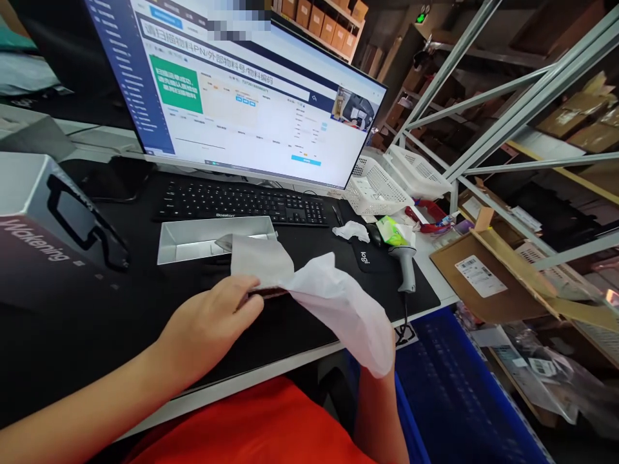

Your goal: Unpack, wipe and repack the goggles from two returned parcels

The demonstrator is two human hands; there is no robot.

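Observation:
My left hand (207, 322) is closed, thumb and fingers pinched on a sheet of white wrapping paper (261, 261). A thin brownish edge (273, 292) shows under the sheet; what it belongs to is hidden. The thin white paper stretches right in a crumpled length (338, 306) and drapes over my right hand. Only the wrist and forearm of that hand (380, 386) show plainly, its fingers being covered. Just beyond my left hand lies an open, shallow silver-grey box (217, 240), partly overlapped by the paper.
Behind the box are a black keyboard (236, 203) and a lit monitor (251, 96). A printed box (29, 238) stands at left. To the right lie crumpled tissue (352, 231), a barcode scanner (405, 267), white baskets (377, 187), a cardboard box (483, 277) and a blue bin (464, 393).

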